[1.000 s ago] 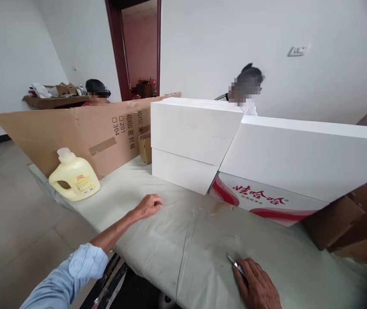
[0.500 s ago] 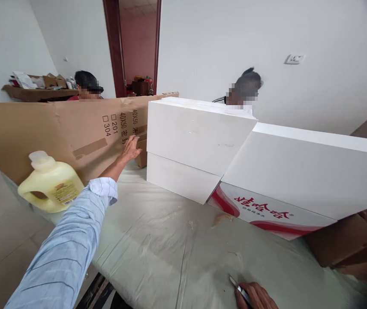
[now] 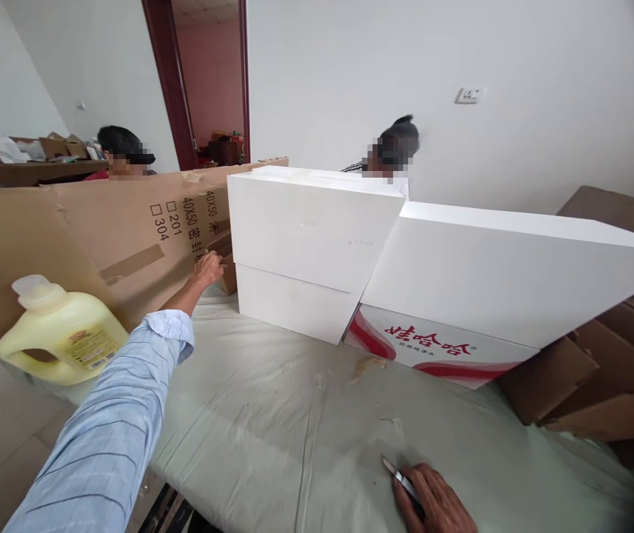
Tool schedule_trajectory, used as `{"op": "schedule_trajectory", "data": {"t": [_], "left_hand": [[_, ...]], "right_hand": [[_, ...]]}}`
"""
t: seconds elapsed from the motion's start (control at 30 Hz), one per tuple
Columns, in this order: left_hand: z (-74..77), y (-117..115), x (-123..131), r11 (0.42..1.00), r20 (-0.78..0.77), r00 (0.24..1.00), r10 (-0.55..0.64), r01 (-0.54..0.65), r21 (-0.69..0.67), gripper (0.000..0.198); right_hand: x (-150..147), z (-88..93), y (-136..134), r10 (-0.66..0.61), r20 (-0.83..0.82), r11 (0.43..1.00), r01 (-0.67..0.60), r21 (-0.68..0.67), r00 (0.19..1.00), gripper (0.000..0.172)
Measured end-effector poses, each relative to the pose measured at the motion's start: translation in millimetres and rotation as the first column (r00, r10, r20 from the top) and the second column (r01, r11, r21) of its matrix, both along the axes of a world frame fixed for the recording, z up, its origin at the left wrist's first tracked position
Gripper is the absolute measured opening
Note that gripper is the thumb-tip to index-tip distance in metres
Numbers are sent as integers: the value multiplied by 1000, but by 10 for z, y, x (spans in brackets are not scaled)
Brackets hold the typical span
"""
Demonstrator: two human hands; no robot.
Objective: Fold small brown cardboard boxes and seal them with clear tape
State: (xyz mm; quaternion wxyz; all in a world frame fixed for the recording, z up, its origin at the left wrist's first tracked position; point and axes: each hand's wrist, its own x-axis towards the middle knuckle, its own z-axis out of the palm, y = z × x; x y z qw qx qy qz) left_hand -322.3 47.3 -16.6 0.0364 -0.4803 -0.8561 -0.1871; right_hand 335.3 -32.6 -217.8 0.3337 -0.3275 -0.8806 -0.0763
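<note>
My left hand (image 3: pixel 207 268) is stretched far out across the cloth-covered table (image 3: pixel 306 414) and rests at a small brown carton (image 3: pixel 227 260), wedged between the big cardboard sheet (image 3: pixel 128 229) and the white boxes (image 3: pixel 311 244). Its fingers curl at the carton's edge; what they grip is hidden. Near the front edge my right hand (image 3: pixel 433 503) lies on the cloth, closed around a slim metal blade (image 3: pixel 398 475) whose tip points up-left.
A pale yellow jug (image 3: pixel 58 333) stands at the left by the cardboard sheet. A long white box (image 3: pixel 511 274) leans over a red-printed carton (image 3: pixel 433 348). Brown boxes (image 3: pixel 589 385) are piled at the right. Two people sit behind the barrier.
My left arm has gone from the middle of the table out to the small carton at the back, then settled a little lower on it. My right hand stays with the blade.
</note>
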Motion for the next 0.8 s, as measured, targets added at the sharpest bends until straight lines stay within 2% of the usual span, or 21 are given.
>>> {"op": "schedule_trajectory", "data": {"t": [0.1, 0.2, 0.3, 0.43, 0.57, 0.63, 0.7, 0.8], "left_hand": [[68, -218, 108, 999, -19, 999, 50, -50, 4, 37], [181, -568, 212, 993, -43, 993, 113, -112, 21, 28], [260, -1073, 353, 985, -70, 984, 166, -163, 53, 23], [250, -1918, 644, 981, -103, 980, 168, -156, 115, 26], [210, -2727, 977, 982, -86, 992, 90, -74, 171, 31], [206, -3027, 1115, 970, 7, 1000, -13, 11, 243, 38], [201, -3226, 1224, 943, 159, 978, -132, 74, 324, 42], [152, -3330, 1350, 916, 400, 887, -229, 57, 398, 43]], "right_hand": [[-26, 36, -16, 3, -9, 1000, -3, 12, 1000, 27], [-41, 34, -17, 4, -19, 999, -3, 33, 1000, 28], [-49, -1, -7, 0, -29, 998, 2, 56, 1000, 29], [-66, -55, 4, -18, -32, 999, 19, 36, 999, 35], [-50, -80, 30, -11, -38, 1000, 12, 18, 999, 39], [-13, -73, 60, -21, -21, 1000, 21, 8, 1000, 42], [29, -47, 95, -39, 5, 999, 39, -2, 999, 44], [32, 36, 114, -37, 22, 999, 37, -33, 999, 44]]}}
